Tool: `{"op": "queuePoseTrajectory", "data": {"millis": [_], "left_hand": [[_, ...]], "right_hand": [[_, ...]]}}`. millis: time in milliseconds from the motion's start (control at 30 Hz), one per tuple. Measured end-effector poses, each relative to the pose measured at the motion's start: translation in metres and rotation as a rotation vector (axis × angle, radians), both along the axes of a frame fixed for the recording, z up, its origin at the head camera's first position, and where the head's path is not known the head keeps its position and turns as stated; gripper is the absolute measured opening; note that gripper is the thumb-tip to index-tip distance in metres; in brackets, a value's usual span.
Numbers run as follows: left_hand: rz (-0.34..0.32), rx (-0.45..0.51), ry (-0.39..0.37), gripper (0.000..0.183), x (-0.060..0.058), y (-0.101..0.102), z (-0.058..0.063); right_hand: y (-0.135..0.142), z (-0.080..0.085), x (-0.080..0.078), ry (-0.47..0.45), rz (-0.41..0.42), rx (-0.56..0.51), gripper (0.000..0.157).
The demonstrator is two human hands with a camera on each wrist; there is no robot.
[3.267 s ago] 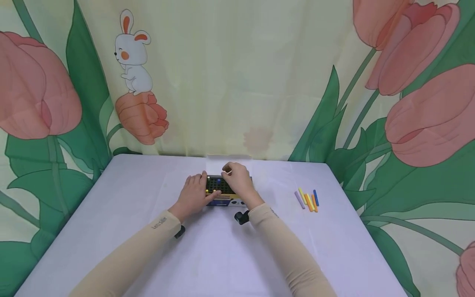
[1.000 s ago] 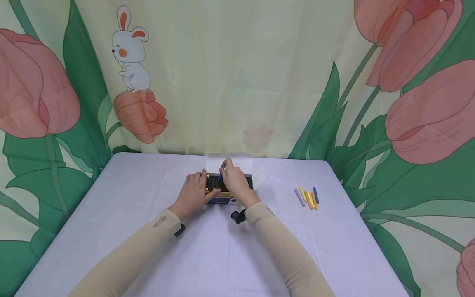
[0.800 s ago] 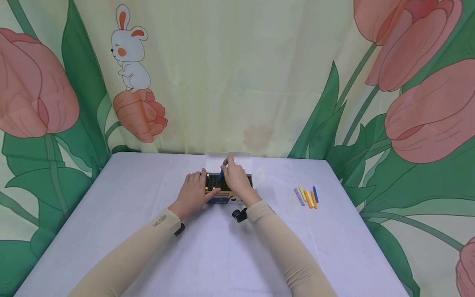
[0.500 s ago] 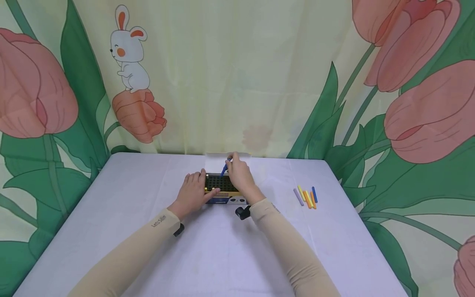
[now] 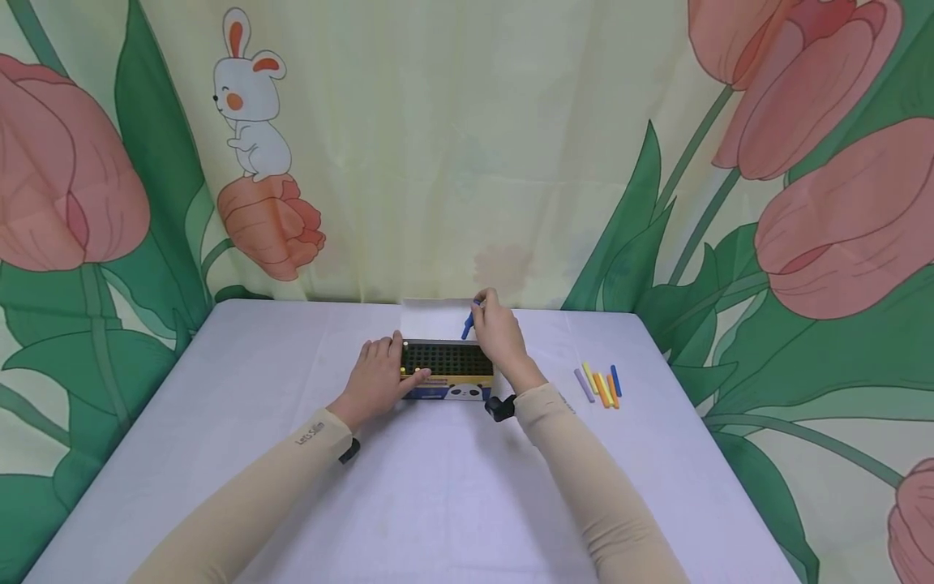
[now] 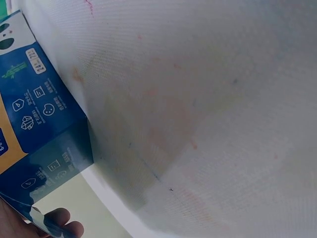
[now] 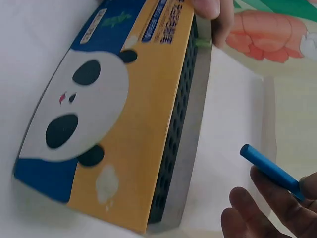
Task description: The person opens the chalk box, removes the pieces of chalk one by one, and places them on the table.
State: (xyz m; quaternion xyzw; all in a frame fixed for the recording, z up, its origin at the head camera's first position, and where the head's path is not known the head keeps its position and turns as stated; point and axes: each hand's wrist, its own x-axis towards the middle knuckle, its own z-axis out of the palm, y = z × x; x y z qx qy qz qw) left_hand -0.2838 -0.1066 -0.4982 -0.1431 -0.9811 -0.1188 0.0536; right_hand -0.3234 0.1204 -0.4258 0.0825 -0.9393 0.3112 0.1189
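A person's two hands work at a small open-topped box point(image 5: 448, 390) with a panda on its front, set on a white-covered table point(image 5: 409, 503). The right hand point(image 5: 502, 334) pinches one blue stick point(image 5: 468, 326) between thumb and fingers, holding it clear of the box, tilted, over the white flap point(image 5: 429, 316) behind the back edge. The left hand point(image 5: 374, 375) is spread at the box's left end, its thumb over the front top edge, apparently steadying it.

The step in hand seems to be moving this single stick into or out of the box; which way cannot be told. If it goes in, the next move calls for standing it upright and lining its tip up with a hole.

Inside the box sits a dark holder point(image 5: 448, 358) with rows of holes, most looking vacant. A few pale and yellow stick ends point(image 5: 402, 371) show at its left, near the thumb. Well apart on the right, loose sticks point(image 5: 601, 390) lie together: purple, yellow, orange and blue
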Motion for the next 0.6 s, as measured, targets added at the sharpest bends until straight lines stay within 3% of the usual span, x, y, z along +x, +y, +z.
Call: {"op": "queuePoseTrajectory", "data": {"millis": [367, 600], "left_hand": [[-0.005, 0.006, -0.017, 0.103, 0.001, -0.001, 0.002], [-0.009, -0.003, -0.003, 0.102, 0.000, -0.001, 0.000]], "right_hand": [[0.033, -0.005, -0.001, -0.031, -0.097, 0.020, 0.034], [0.049, -0.011, -0.002, -0.044, -0.156, -0.022, 0.030]]}}
